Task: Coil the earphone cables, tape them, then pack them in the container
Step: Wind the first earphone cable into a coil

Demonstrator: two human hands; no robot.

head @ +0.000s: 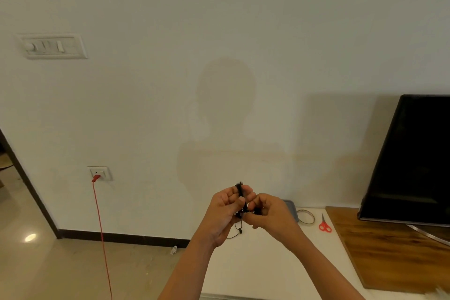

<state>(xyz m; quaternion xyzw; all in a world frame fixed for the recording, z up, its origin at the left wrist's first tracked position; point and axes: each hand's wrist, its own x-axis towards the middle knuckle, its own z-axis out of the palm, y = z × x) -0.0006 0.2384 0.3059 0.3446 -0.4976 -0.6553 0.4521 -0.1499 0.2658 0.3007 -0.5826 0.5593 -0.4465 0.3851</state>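
A black earphone cable is bunched into a small coil between both hands, raised above the white counter. My left hand pinches the coil with thumb and fingers. My right hand grips the lower part of the same cable. A loose end with a small bud dangles beneath the hands. A roll of clear tape lies on the counter to the right. A grey container sits behind my right hand, mostly hidden.
Red scissors lie beside the tape. A wooden board carries a black TV at the right. A red cord hangs from a wall socket at the left, over the tiled floor.
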